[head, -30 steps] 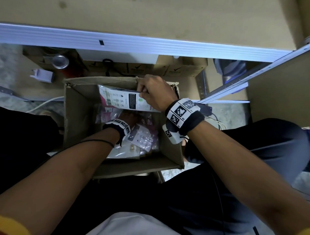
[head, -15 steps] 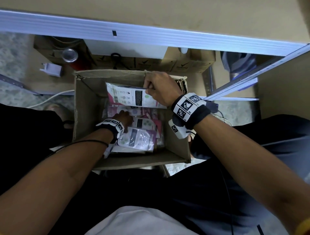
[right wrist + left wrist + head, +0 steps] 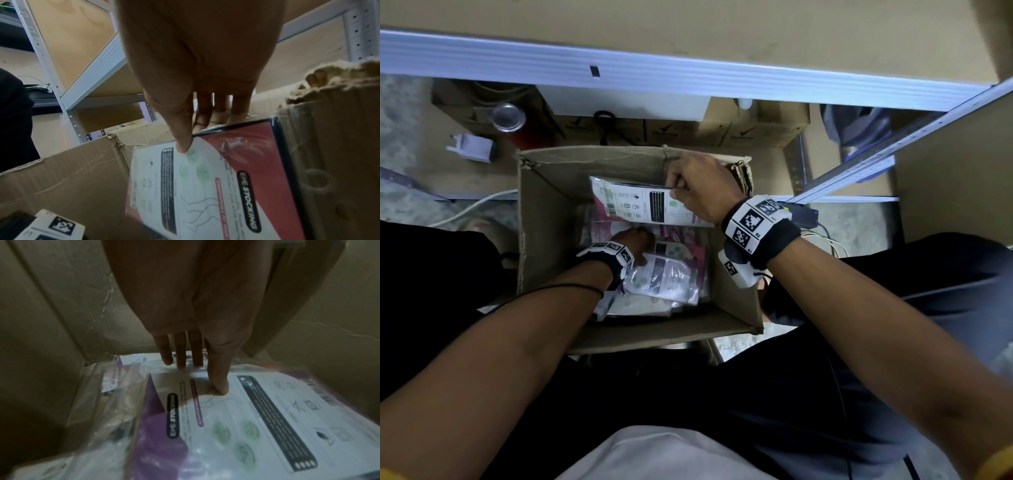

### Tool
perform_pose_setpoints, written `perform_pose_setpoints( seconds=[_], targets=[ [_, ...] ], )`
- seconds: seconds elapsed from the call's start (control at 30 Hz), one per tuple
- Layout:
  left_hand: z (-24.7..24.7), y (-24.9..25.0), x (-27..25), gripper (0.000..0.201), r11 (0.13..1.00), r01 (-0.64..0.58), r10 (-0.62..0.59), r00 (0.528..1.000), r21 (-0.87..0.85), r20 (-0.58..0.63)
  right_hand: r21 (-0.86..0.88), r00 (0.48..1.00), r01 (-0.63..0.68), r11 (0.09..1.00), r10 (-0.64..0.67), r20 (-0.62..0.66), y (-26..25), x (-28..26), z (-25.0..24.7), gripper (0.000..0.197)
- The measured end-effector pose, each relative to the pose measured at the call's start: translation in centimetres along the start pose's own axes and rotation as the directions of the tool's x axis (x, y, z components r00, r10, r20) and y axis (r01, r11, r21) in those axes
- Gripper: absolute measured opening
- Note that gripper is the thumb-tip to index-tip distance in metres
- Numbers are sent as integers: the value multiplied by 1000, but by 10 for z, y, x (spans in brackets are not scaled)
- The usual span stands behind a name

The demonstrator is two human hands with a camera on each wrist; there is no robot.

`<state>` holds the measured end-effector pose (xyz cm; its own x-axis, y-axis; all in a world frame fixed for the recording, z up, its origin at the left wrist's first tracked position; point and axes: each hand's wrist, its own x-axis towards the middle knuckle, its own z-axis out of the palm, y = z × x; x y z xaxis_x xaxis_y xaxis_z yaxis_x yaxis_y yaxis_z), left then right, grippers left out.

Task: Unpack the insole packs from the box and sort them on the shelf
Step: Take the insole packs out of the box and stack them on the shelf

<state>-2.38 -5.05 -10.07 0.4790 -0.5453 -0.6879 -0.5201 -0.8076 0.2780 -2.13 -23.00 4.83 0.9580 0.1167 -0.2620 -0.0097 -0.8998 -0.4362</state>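
An open cardboard box (image 3: pixel 544 219) stands on the floor between my knees. My right hand (image 3: pixel 698 195) holds a red-and-white pack (image 3: pixel 633 202) over the box's far side. In the right wrist view the thumb lies on the face of this red-and-white pack (image 3: pixel 226 186), and the fingers of my right hand (image 3: pixel 193 138) are behind its top edge. My left hand (image 3: pixel 633 240) is low in the box among several loose packs (image 3: pixel 664 277). Up close, my left hand (image 3: pixel 197 376) has its thumb on a purple-and-white pack (image 3: pixel 226 426), with the fingertips over the far edge.
A white shelf beam (image 3: pixel 688 72) runs across just beyond the box, with a slanted metal upright (image 3: pixel 893 150) to the right. Under the shelf sit flat cardboard boxes (image 3: pixel 722 132), a round can (image 3: pixel 508 116) and a white plug adapter (image 3: pixel 470 147). A white cable (image 3: pixel 472 209) lies at the left.
My left hand has shifted a little among the packs at the bottom of the box. My right hand still holds the red-and-white pack in about the same place.
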Motion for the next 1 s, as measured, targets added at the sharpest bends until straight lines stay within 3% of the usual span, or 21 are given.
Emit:
perform_pose_setpoints(
  seconds=[0.13, 0.27, 0.5, 0.7, 0.87, 1.0],
  targets=[
    [-2, 0, 3, 40, 1000, -6, 6, 1000, -18, 2, -1, 1000, 4, 1000, -4, 1, 1, 0, 1, 5],
    [-2, 4, 2, 55, 998, -10, 9, 1000, -56, -11, -19, 1000, 26, 999, -26, 10, -3, 2, 1, 3],
    [-8, 17, -8, 59, 998, 8, -2, 995, -66, 99, -62, 999, 48, 997, -47, 23, -8, 6, 4, 6],
    [-23, 31, -31, 44, 998, -52, 52, 998, -24, 27, -104, 997, 71, 992, -70, 14, -14, 5, 6, 14],
    [-43, 30, -59, 25, 988, -93, 85, 994, -127, -61, -104, 997, 79, 991, -78, 10, -23, 0, 4, 12],
    [-57, 28, -83, 23, 979, -99, 65, 980, -180, -185, -90, 998, 58, 994, -60, -11, -32, -8, 0, 15]
  ],
)
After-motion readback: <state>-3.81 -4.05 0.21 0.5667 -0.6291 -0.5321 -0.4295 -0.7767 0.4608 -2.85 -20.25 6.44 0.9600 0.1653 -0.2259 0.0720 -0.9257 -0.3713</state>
